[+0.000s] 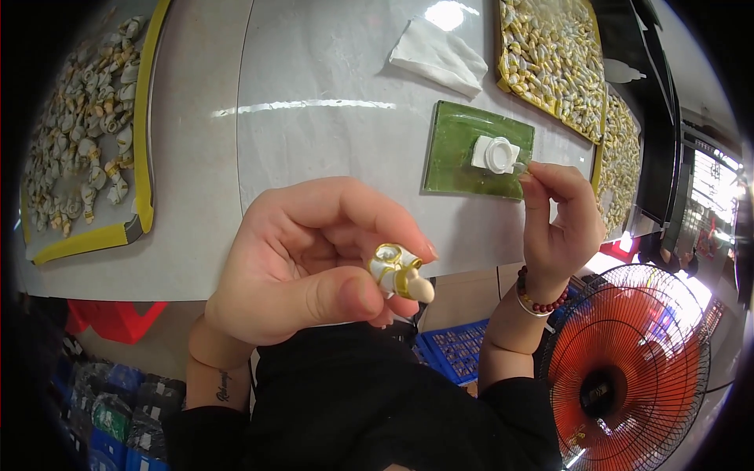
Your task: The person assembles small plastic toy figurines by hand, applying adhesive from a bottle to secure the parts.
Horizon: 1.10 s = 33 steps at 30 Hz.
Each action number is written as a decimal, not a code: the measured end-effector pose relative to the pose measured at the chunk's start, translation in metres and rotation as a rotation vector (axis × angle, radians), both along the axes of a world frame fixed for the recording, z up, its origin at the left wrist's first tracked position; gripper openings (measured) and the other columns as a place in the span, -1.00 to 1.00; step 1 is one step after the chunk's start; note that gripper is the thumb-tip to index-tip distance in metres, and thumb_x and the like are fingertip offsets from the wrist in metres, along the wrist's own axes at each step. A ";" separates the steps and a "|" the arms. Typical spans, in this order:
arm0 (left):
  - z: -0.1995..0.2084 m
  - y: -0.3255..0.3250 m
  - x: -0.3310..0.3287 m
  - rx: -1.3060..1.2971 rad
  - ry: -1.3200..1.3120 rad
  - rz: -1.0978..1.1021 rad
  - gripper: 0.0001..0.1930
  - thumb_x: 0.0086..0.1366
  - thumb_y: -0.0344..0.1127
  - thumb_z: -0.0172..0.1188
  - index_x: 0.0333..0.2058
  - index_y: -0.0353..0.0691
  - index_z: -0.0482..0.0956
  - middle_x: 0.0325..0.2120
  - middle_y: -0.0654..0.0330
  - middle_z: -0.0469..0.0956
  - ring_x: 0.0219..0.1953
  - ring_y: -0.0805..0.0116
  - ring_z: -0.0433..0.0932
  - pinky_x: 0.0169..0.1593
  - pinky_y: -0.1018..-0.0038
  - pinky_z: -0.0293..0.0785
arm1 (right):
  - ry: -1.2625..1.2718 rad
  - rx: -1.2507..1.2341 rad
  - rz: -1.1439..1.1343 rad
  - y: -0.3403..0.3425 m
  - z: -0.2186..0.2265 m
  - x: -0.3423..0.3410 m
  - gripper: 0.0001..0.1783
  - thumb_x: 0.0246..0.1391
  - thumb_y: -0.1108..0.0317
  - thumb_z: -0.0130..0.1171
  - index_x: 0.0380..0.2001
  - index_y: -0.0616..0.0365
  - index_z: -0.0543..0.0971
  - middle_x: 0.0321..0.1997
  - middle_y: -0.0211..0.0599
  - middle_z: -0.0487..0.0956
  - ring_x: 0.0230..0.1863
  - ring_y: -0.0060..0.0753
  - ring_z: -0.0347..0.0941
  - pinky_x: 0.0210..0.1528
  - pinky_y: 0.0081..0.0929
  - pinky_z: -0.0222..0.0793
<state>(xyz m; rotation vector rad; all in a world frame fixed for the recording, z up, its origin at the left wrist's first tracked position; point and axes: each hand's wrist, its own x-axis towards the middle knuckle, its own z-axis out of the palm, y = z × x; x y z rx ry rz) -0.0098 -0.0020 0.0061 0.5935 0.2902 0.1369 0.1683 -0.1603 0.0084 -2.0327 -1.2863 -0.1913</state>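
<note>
Between the thumb and fingers of my left hand (302, 259) is a small figurine part (393, 267), white with gold trim. It has a round opening on top and a beige, rounded end. My right hand (561, 216) is closed in a pinch at the right edge of a green plate (455, 177). A small pale tip shows at its fingertips, too small to name. Just left of those fingertips, a round white cup (499, 155) sits on a white square piece on the plate.
A white cloth (438, 56) lies beyond the plate. Yellow-edged trays of small white-and-gold parts stand at the far right (554, 59) and left (86, 133). An orange fan (628, 377) stands close to my right arm. A blue crate (455, 351) is below the table edge.
</note>
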 end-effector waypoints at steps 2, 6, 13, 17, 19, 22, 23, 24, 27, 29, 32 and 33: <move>0.001 0.000 0.001 -0.010 0.002 0.002 -0.53 -0.02 -0.08 0.33 -0.37 -0.39 0.38 -0.65 0.10 0.50 -0.65 0.50 0.47 -0.59 0.70 0.40 | -0.022 -0.010 0.022 0.000 -0.001 0.001 -0.84 -0.26 0.66 0.24 -0.51 0.32 0.50 -0.56 -0.24 0.51 -0.57 -0.47 0.42 -0.53 -0.65 0.32; 0.000 -0.001 0.001 -0.022 -0.012 0.017 -0.52 -0.03 -0.08 0.34 -0.38 -0.38 0.38 -0.64 0.08 0.50 -0.65 0.50 0.47 -0.58 0.71 0.40 | -0.061 -0.044 0.058 0.000 -0.001 0.000 -0.82 -0.28 0.69 0.21 -0.49 0.30 0.51 -0.54 -0.21 0.53 -0.54 -0.37 0.44 -0.50 -0.60 0.34; -0.001 -0.002 0.001 -0.001 -0.024 0.033 -0.54 -0.04 -0.09 0.35 -0.38 -0.36 0.38 -0.63 0.06 0.51 -0.65 0.49 0.48 -0.58 0.70 0.42 | -0.109 -0.107 0.061 0.000 0.000 -0.003 -0.81 -0.28 0.69 0.18 -0.48 0.28 0.50 -0.54 -0.22 0.52 -0.53 -0.32 0.43 -0.50 -0.54 0.34; -0.001 -0.002 0.002 -0.008 -0.030 0.033 -0.54 -0.04 -0.09 0.35 -0.38 -0.36 0.38 -0.62 0.05 0.51 -0.65 0.49 0.48 -0.58 0.69 0.42 | -0.121 -0.115 0.069 0.000 -0.001 -0.002 -0.82 -0.28 0.69 0.17 -0.49 0.28 0.50 -0.54 -0.23 0.51 -0.53 -0.32 0.43 -0.50 -0.53 0.34; -0.001 -0.003 0.002 -0.023 -0.031 0.044 -0.53 -0.05 -0.10 0.35 -0.37 -0.36 0.38 -0.62 0.04 0.51 -0.64 0.48 0.49 -0.57 0.69 0.43 | -0.127 -0.118 0.068 -0.001 0.000 -0.002 -0.82 -0.28 0.69 0.17 -0.49 0.28 0.50 -0.54 -0.23 0.51 -0.53 -0.32 0.42 -0.50 -0.53 0.34; 0.000 -0.002 0.002 -0.032 -0.033 0.041 -0.53 -0.05 -0.10 0.36 -0.37 -0.36 0.38 -0.61 0.04 0.52 -0.63 0.48 0.49 -0.55 0.69 0.44 | -0.135 -0.121 0.083 -0.001 -0.001 -0.001 -0.82 -0.28 0.69 0.17 -0.50 0.28 0.49 -0.54 -0.24 0.51 -0.53 -0.32 0.42 -0.50 -0.53 0.34; 0.000 -0.002 0.003 -0.032 -0.033 0.041 -0.53 -0.05 -0.10 0.36 -0.37 -0.36 0.38 -0.61 0.04 0.52 -0.63 0.48 0.49 -0.55 0.69 0.44 | -0.144 -0.121 0.086 0.000 -0.001 -0.001 -0.82 -0.29 0.69 0.17 -0.50 0.28 0.49 -0.54 -0.24 0.50 -0.53 -0.32 0.42 -0.50 -0.52 0.34; 0.000 -0.002 0.003 -0.036 -0.035 0.042 -0.54 -0.05 -0.11 0.36 -0.37 -0.36 0.38 -0.61 0.03 0.52 -0.62 0.47 0.49 -0.55 0.68 0.44 | -0.154 -0.120 0.089 0.000 -0.001 -0.001 -0.82 -0.29 0.68 0.17 -0.50 0.28 0.49 -0.54 -0.24 0.50 -0.53 -0.32 0.42 -0.50 -0.52 0.34; 0.000 -0.002 0.003 -0.036 -0.037 0.049 -0.54 -0.05 -0.12 0.36 -0.36 -0.35 0.38 -0.60 0.03 0.52 -0.61 0.45 0.50 -0.53 0.66 0.46 | -0.170 -0.127 0.093 0.001 0.000 -0.001 -0.82 -0.29 0.68 0.16 -0.50 0.27 0.49 -0.54 -0.25 0.50 -0.53 -0.31 0.42 -0.50 -0.51 0.34; -0.001 -0.002 0.002 -0.032 -0.037 0.056 -0.55 -0.05 -0.13 0.36 -0.36 -0.35 0.38 -0.60 0.02 0.52 -0.61 0.43 0.50 -0.53 0.64 0.47 | -0.172 -0.129 0.098 0.001 0.001 -0.002 -0.82 -0.29 0.68 0.16 -0.50 0.27 0.49 -0.54 -0.25 0.50 -0.53 -0.31 0.41 -0.50 -0.51 0.34; -0.002 -0.003 0.001 0.012 -0.029 0.074 -0.56 -0.04 -0.14 0.36 -0.35 -0.32 0.38 -0.56 0.01 0.52 -0.58 0.40 0.51 -0.49 0.58 0.49 | -0.189 -0.139 0.112 0.002 0.002 -0.002 -0.82 -0.29 0.67 0.15 -0.49 0.27 0.49 -0.54 -0.25 0.49 -0.53 -0.31 0.41 -0.50 -0.50 0.34; -0.002 -0.004 0.001 0.056 -0.014 0.116 -0.57 -0.04 -0.14 0.36 -0.35 -0.32 0.38 -0.53 0.00 0.52 -0.54 0.38 0.52 -0.45 0.55 0.50 | -0.204 -0.146 0.123 0.002 0.002 -0.002 -0.82 -0.29 0.68 0.15 -0.49 0.27 0.49 -0.54 -0.25 0.49 -0.53 -0.31 0.41 -0.50 -0.49 0.34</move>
